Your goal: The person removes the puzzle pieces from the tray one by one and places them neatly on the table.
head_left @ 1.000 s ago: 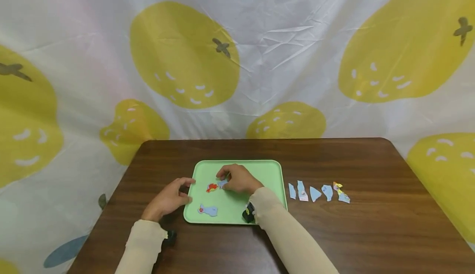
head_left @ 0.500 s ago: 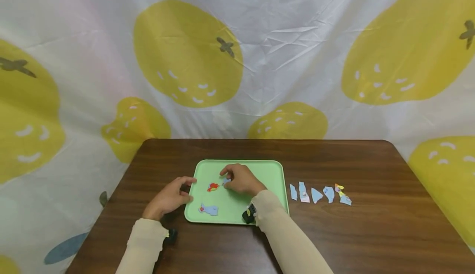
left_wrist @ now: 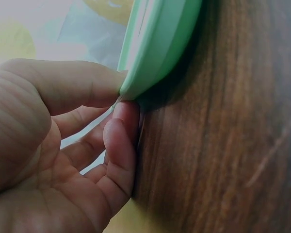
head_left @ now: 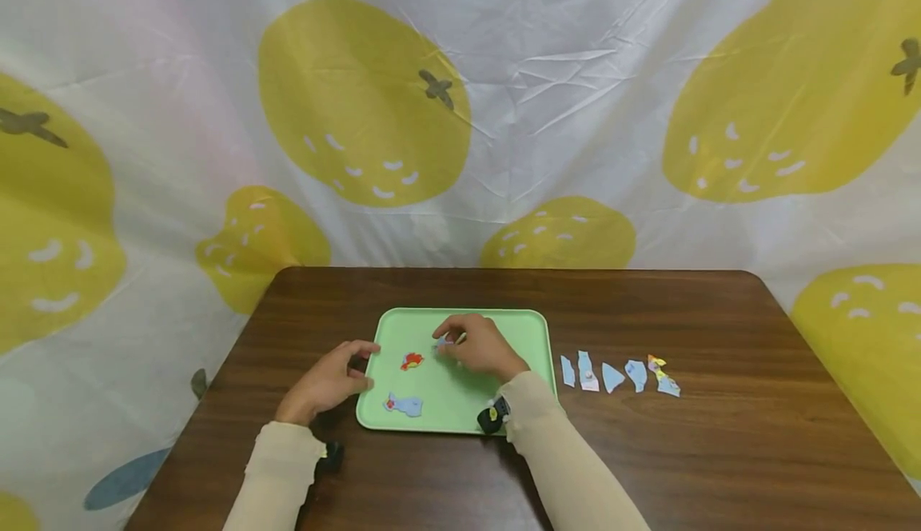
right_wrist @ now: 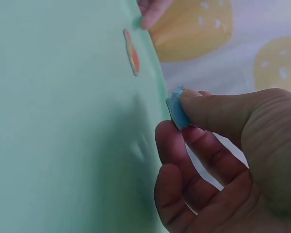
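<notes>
My right hand [head_left: 480,347] is above the green tray [head_left: 460,419], pinching a small light-blue cut-out piece [right_wrist: 178,109] between thumb and fingers. In the head view that piece is partly hidden by the fingers. A red and orange cut-out [head_left: 412,361] lies flat on the tray to the left of this hand. Closer to the front of the tray lies a light-blue cut-out [head_left: 404,405] with a red spot at its left end. My left hand [head_left: 327,379] holds the tray's left rim, thumb on the edge and fingers curled beside it.
To the tray's right, a row of several irregular light-blue pieces [head_left: 613,377] lies on the brown wooden table [head_left: 719,451]. The rightmost piece [head_left: 663,377] carries yellow markings. Behind the table hangs a white cloth [head_left: 561,131] with yellow fruit prints.
My right hand has lifted the light-blue piece and moved slightly right, away from the red and orange cut-out. The left hand has stayed on the tray's rim.
</notes>
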### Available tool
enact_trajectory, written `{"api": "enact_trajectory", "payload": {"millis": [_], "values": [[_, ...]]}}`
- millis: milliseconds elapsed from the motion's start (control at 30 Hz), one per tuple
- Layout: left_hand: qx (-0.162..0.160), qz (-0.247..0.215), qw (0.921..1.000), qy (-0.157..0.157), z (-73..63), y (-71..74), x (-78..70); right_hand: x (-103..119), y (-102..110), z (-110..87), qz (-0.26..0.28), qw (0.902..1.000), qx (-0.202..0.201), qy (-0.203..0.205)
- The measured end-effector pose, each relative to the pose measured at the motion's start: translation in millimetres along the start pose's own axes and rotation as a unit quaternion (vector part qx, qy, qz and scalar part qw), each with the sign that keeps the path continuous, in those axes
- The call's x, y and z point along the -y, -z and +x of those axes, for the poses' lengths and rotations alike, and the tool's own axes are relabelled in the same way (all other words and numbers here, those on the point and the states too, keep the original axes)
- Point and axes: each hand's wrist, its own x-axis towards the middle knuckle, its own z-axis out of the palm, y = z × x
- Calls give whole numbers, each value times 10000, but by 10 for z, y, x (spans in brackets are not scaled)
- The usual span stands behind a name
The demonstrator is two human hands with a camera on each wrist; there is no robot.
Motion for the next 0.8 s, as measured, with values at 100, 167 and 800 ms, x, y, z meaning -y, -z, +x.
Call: {"api": "enact_trajectory", "payload": {"millis": [100,167,800], "values": [[-13,33,10000,26,-4,4,-4,23,61,-45,285,9995,-86,-40],[-9,8,10000,54,-11,8,-11,43,109,-75,355,9993,-137,0],[34,-105,9999,22,-15,-17,-20,48,440,-477,676,9971,-356,13]]}}
